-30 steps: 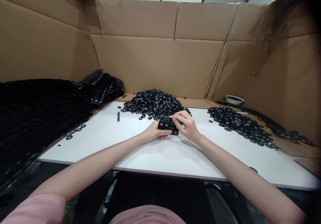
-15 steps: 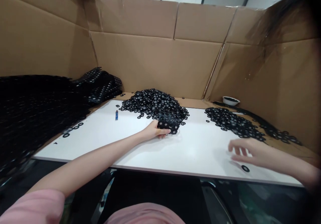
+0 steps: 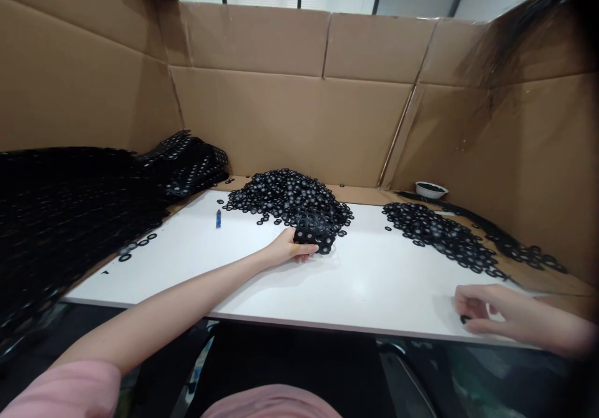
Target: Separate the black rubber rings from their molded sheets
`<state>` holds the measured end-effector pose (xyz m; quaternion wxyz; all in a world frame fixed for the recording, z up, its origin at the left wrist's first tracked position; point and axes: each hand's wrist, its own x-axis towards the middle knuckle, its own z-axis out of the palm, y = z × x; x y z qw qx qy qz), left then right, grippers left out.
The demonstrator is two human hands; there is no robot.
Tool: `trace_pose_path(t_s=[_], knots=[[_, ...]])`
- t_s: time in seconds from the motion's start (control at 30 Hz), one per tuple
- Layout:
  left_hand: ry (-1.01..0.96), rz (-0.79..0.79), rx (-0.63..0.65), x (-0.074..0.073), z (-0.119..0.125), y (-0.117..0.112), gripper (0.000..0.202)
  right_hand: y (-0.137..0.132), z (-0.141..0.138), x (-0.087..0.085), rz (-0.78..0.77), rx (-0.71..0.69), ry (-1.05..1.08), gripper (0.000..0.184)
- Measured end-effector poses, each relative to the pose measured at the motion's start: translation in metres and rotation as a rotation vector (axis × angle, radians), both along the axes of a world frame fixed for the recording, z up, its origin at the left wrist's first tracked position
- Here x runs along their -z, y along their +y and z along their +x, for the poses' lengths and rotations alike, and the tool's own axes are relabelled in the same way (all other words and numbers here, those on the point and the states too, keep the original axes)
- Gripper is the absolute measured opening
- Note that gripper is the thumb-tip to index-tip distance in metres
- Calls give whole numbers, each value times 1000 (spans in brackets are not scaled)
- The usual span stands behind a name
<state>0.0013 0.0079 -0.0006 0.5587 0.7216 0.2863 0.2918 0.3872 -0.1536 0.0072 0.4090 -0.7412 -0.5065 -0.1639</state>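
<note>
My left hand (image 3: 286,247) is closed on a black perforated sheet (image 3: 309,238), thumb on top and fingers under it. The sheet lies against the front of a heap of black rings (image 3: 290,193), so where it ends among them is hard to see. Close to the white board's front edge, my right hand (image 3: 486,309) is curled down with thumb and fingertips around a single black ring (image 3: 465,319). Most of that ring is hidden by the fingers.
A second pile of black rings (image 3: 435,234) spreads on the right, with a white bowl (image 3: 431,190) behind it. Stacked black perforated sheets (image 3: 70,212) fill the left. A small blue object (image 3: 218,219) lies on the white board (image 3: 187,262). Cardboard walls (image 3: 290,118) enclose the back and sides.
My right hand has moved right and down onto the lone ring, its fingers closing around it. The left hand keeps its hold on the perforated sheet. The view has tilted slightly.
</note>
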Motion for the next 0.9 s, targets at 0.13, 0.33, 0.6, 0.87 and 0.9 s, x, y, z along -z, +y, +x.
trace_pose_path(t_s=[0.13,0.33,0.6,0.87,0.9], knots=[[2,3,0,-2,0,-1,39,19,3,-25,50,79,-68,47],[18,-5,2,-1,0,0,37,57,-2,-50,-40,-224,-374,53],[18,20,4,0,-1,-1,33,86,-161,-43,62,-870,-439,28],[23,170,-55,0,0,-6,18,132,-236,-22,-25,-1081,-420,51],[24,174,-48,0,0,-7,15,135,-234,-18,-61,-1116,-399,50]])
